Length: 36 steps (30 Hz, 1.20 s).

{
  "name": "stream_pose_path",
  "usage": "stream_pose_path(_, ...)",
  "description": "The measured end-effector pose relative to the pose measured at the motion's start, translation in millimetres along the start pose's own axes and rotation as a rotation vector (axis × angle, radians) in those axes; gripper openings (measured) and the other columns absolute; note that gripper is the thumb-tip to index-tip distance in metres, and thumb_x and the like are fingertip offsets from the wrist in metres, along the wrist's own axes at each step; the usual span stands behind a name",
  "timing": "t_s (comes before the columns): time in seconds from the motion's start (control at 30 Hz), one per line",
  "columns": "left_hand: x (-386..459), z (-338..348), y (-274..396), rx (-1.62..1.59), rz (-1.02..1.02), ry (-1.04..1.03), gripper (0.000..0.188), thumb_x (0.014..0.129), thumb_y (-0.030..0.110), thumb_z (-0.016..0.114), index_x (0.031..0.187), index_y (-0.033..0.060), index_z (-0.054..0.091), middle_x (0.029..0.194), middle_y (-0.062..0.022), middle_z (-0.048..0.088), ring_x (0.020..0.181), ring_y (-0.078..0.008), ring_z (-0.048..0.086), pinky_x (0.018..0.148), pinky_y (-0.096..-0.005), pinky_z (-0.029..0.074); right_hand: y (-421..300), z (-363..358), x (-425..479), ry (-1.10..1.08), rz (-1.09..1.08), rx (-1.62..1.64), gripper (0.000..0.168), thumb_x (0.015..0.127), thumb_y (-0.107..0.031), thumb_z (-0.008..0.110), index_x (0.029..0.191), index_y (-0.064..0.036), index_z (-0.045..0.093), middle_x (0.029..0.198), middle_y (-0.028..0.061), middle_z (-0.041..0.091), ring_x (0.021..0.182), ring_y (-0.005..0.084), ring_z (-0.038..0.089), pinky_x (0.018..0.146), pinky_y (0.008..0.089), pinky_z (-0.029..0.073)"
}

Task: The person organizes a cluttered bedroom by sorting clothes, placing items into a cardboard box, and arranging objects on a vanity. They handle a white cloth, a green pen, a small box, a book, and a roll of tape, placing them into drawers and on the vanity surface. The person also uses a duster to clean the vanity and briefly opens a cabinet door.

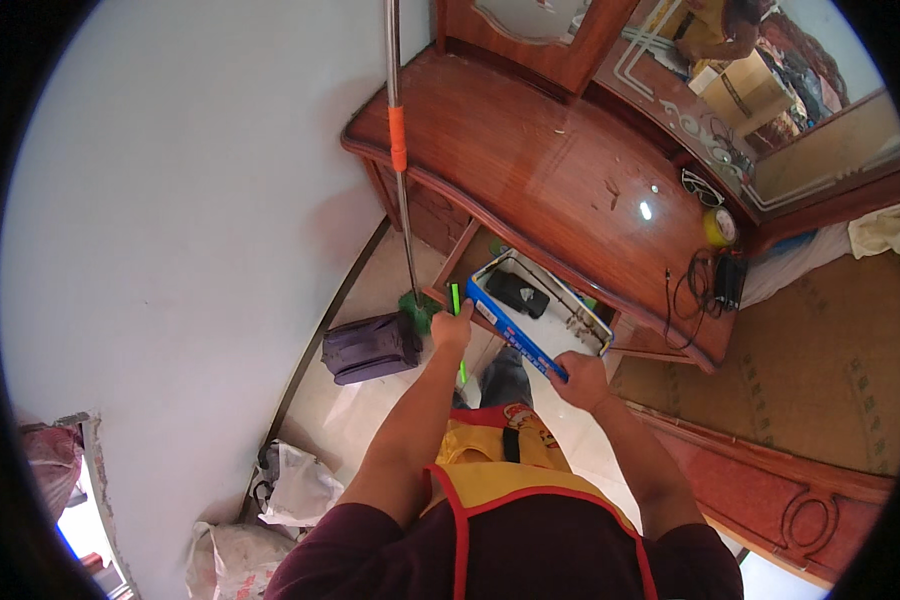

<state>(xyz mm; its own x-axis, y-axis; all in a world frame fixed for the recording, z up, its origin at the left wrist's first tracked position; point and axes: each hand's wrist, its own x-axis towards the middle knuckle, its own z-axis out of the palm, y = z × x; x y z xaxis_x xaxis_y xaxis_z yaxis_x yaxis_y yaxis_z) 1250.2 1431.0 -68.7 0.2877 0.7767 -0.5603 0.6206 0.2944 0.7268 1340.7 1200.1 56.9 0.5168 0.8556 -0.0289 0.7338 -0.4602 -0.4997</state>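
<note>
A shallow, open cardboard box [510, 334], blue outside and white inside, is tilted between my hands over a pulled-out drawer [461, 251]. My left hand [452, 328] grips its left corner. A bright green strip [455, 298] shows above and below that hand; whether it is held too, I cannot tell. My right hand [579, 379] is closed on the box's near right corner. Inside the box lies a flat black object [517, 293], with brown debris along the far wall. The box hides most of the drawer's interior.
A wooden dresser [510, 157] with a mirror holds glasses [702, 187], yellow tape [718, 227] and a black adapter with cable [730, 281]. A metal pole [397, 135] stands upright at left, beside a purple bag [371, 349]. Plastic bags [300, 484] line the wall. A bed frame [780, 480] is at right.
</note>
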Motion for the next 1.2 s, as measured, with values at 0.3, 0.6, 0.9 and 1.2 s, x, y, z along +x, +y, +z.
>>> stream_pose_path(0.3, -27, -86, -40, -0.464, -0.202, -0.185, 0.037, 0.079, 0.030, 0.067, 0.059, 0.0067, 0.047, 0.048, -0.0030, 0.047, 0.037, -0.0124, 0.044, 0.034, -0.0269, 0.033, -57, -1, -55, -0.058, -0.125, -0.081, 0.015, 0.070, -0.022, 0.068, 0.071, -0.010, 0.058, 0.064, 0.0089, 0.056, 0.058, 0.0280, 0.058, 0.050, 0.0391, 0.045)
stream_pose_path(0.6, -76, -175, 27, 0.288, 0.696, 0.005, 0.018, 0.073, 0.020, 0.066, 0.073, 0.0024, 0.062, 0.070, -0.0173, 0.060, 0.065, -0.0370, 0.057, 0.056, -0.0397, 0.046, -83, -16, -47, -0.199, -0.322, -0.115, 0.019, 0.070, -0.024, 0.066, 0.071, -0.010, 0.053, 0.062, 0.0072, 0.054, 0.057, 0.0260, 0.057, 0.049, 0.0373, 0.046)
stream_pose_path(0.9, -74, -187, 32, 0.976, 1.141, -0.386, 0.029, 0.068, 0.021, 0.064, 0.094, 0.0080, 0.061, 0.076, -0.0117, 0.063, 0.072, -0.0304, 0.062, 0.061, -0.0419, 0.050, -108, -12, -29, -0.359, -0.605, -0.152, 0.010, 0.073, -0.019, 0.053, 0.074, -0.010, 0.049, 0.063, 0.0060, 0.052, 0.060, 0.0240, 0.058, 0.049, 0.0372, 0.046)
stream_pose_path(1.2, -74, -213, 27, 1.219, 0.848, -0.487, 0.047, 0.065, 0.036, 0.071, 0.097, 0.0044, 0.057, 0.079, -0.0155, 0.064, 0.074, -0.0328, 0.063, 0.063, -0.0429, 0.051, -131, -8, -18, -0.378, -0.786, -0.152, 0.009, 0.074, -0.019, 0.052, 0.075, -0.011, 0.049, 0.064, 0.0054, 0.050, 0.058, 0.0226, 0.057, 0.047, 0.0364, 0.045)
